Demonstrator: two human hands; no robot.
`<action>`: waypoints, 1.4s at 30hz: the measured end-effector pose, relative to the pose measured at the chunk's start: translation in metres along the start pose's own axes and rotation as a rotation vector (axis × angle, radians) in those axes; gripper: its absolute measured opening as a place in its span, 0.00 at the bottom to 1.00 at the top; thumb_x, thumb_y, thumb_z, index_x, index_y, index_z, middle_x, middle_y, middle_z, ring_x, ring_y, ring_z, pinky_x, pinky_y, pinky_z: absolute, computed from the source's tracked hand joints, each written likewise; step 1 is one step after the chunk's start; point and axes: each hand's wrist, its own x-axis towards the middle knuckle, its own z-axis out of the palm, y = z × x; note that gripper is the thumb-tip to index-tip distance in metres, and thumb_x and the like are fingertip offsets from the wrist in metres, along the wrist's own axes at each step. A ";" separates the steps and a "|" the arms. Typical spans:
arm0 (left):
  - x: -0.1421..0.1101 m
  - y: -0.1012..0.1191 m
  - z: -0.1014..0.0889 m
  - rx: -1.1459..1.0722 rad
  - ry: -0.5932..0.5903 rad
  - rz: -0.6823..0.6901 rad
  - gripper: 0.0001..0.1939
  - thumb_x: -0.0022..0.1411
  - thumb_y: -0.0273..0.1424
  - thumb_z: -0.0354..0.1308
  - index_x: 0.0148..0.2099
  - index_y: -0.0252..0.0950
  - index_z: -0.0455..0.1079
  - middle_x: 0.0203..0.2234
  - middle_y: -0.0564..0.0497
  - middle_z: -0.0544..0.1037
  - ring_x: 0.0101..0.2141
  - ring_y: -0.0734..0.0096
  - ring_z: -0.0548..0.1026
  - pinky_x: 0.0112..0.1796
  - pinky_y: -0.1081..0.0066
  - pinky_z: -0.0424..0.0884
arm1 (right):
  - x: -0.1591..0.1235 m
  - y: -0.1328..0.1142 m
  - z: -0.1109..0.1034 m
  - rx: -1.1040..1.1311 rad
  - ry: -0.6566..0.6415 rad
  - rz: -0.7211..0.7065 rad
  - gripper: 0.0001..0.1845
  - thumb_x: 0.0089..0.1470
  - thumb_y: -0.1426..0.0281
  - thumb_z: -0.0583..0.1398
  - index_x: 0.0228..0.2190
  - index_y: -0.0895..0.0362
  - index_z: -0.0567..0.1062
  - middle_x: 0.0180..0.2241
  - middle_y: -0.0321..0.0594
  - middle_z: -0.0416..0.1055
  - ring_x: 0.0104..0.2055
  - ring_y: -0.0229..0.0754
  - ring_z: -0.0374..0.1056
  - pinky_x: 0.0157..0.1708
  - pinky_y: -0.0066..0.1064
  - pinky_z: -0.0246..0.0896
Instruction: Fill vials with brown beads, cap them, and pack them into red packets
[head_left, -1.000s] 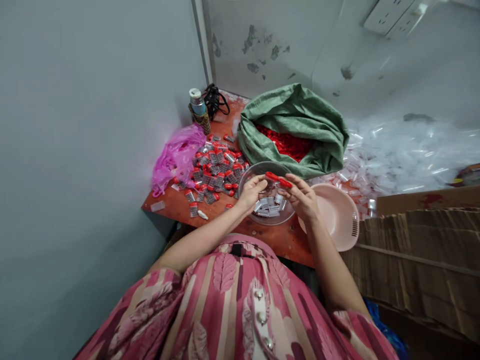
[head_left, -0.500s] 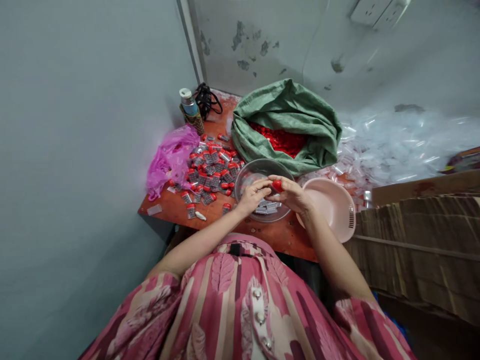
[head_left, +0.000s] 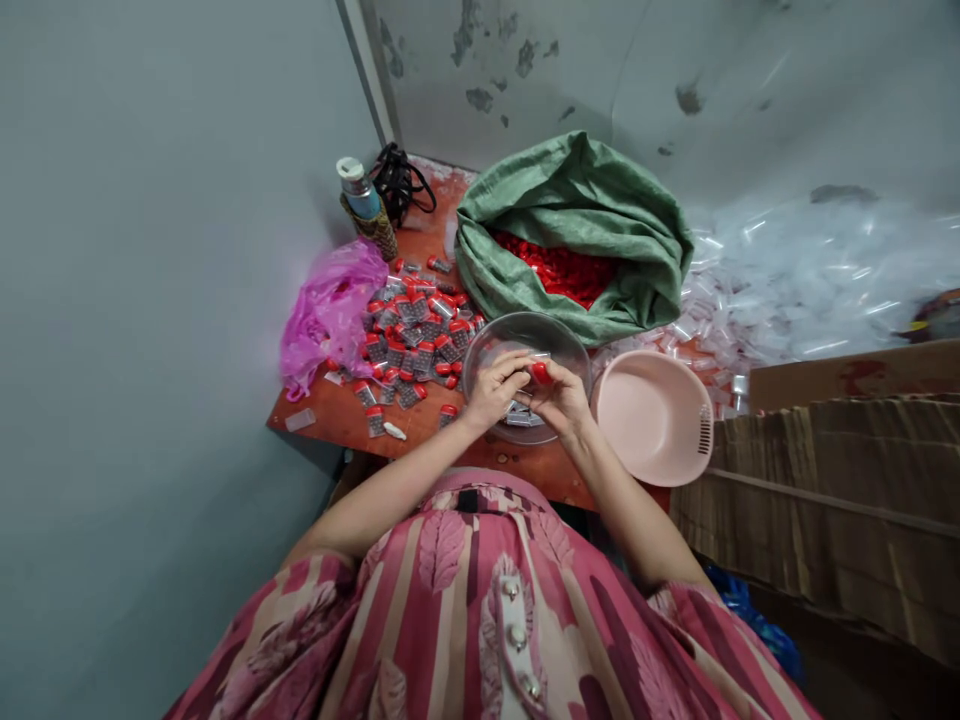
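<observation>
My left hand (head_left: 493, 390) and my right hand (head_left: 561, 402) meet over a clear round bowl (head_left: 579, 352). Between the thumb and fingers of my right hand is a small red plastic cap (head_left: 540, 373). The fingers of my left hand are closed right beside the cap; what they pinch is hidden. Inside the bowl lie several small clear-and-silver pieces (head_left: 519, 414), partly covered by my hands. Left of the bowl spreads a pile of small clear containers with red caps (head_left: 421, 335).
Behind the bowl, a green cloth sack (head_left: 637, 215) holds many red pieces (head_left: 559, 272). A pink plastic basin (head_left: 634, 425) stands to the right, near stacked cardboard (head_left: 817, 480). Clear plastic pieces (head_left: 795, 270) are heaped beyond. A pink bag (head_left: 334, 310) and a bottle (head_left: 364, 195) are at left.
My hands have come together and lowered slightly over the bowl. Of the two red pieces seen between them earlier, one shows now, in my right hand. The view has shifted slightly.
</observation>
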 end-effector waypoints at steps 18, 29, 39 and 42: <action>0.047 -0.064 -0.077 0.068 0.450 -0.183 0.21 0.54 0.39 0.57 0.49 0.36 0.69 0.49 0.46 0.72 0.51 0.64 0.68 0.53 0.62 0.60 | 0.055 0.004 -0.075 -1.418 0.006 -0.190 0.20 0.56 0.58 0.51 0.42 0.58 0.71 0.41 0.45 0.74 0.42 0.42 0.70 0.43 0.36 0.64; -0.032 -0.086 -0.059 0.489 0.269 -0.327 0.22 0.54 0.33 0.57 0.52 0.34 0.67 0.50 0.42 0.72 0.50 0.60 0.69 0.52 0.59 0.61 | 0.096 0.053 -0.066 -1.809 0.021 -0.091 0.20 0.52 0.67 0.56 0.47 0.60 0.68 0.51 0.58 0.64 0.54 0.56 0.58 0.49 0.48 0.53; -0.039 -0.065 -0.023 0.421 0.086 -0.240 0.19 0.57 0.29 0.53 0.52 0.35 0.67 0.47 0.42 0.73 0.46 0.64 0.72 0.50 0.62 0.65 | 0.078 0.039 -0.087 -1.501 0.160 -0.132 0.20 0.54 0.60 0.52 0.41 0.60 0.71 0.42 0.48 0.72 0.45 0.48 0.67 0.44 0.40 0.60; -0.031 -0.071 -0.002 0.103 0.093 -0.461 0.20 0.54 0.29 0.57 0.51 0.35 0.67 0.44 0.42 0.75 0.40 0.65 0.75 0.42 0.63 0.71 | 0.061 0.037 -0.081 -1.303 0.147 -0.198 0.25 0.56 0.57 0.46 0.47 0.59 0.68 0.41 0.42 0.73 0.41 0.42 0.69 0.40 0.35 0.63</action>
